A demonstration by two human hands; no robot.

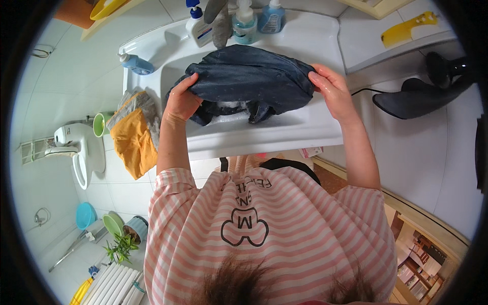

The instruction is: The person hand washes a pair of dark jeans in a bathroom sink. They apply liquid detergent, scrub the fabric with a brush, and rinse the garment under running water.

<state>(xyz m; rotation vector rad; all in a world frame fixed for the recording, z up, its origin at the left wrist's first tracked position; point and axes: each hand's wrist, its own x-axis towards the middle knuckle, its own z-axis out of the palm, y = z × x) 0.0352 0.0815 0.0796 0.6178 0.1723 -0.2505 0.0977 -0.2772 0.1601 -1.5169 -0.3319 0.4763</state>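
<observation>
A dark blue garment (248, 78), wet and folded over itself, is stretched sideways above a white washbasin (305, 129). My left hand (183, 99) grips its left end, thumb on top. At the opposite end, my right hand (329, 89) pinches the cloth between thumb and fingers; that hand looks wet. Part of the garment hangs lower, down into the basin. White suds (230, 110) show below the raised cloth. Most of the basin's bottom is hidden behind the fabric.
Along the basin's back ledge stand a white pump bottle (200, 30), a teal pump bottle (244, 26) and a blue bottle (271, 19). Another blue bottle (137, 64) is at the left corner. Yellow-orange cloth (135, 145) drapes over the left edge. A black hair dryer (415, 95) hangs at right.
</observation>
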